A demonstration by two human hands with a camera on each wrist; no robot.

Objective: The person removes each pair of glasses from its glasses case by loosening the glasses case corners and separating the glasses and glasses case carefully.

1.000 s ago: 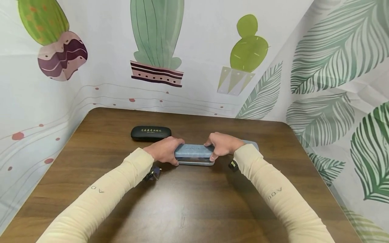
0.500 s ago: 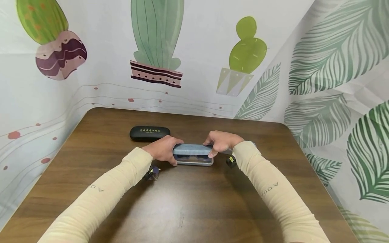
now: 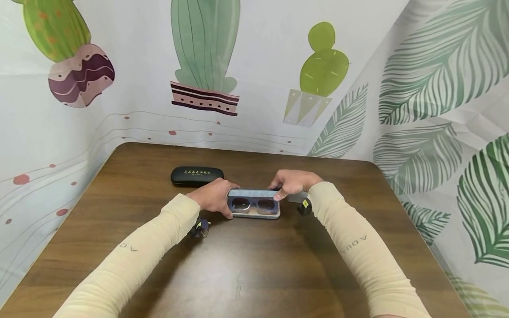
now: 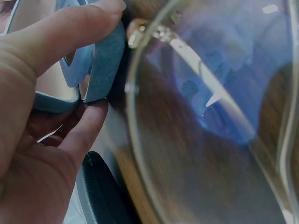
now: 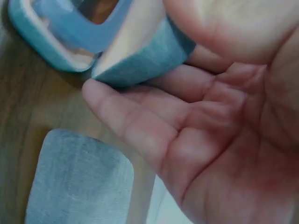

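- Pale-blue hard case [image 3: 255, 216], its lid [image 3: 252, 193] raised, is held towards twelve o'clock on the brown wood-grain tabletop [image 3: 246, 269]; blue square-framed sunglasses [image 3: 253, 203] are contained inside.
- Its nine-o'clock end is gripped by the left hand [image 3: 212, 197]; the lid is pinched by the right hand [image 3: 295, 182].
- Around it are seen: black oval case [image 3: 196, 176], ten o'clock; gold-rimmed glasses [image 3: 204, 227], eight; grey round-cornered object [image 5: 79, 179], three.
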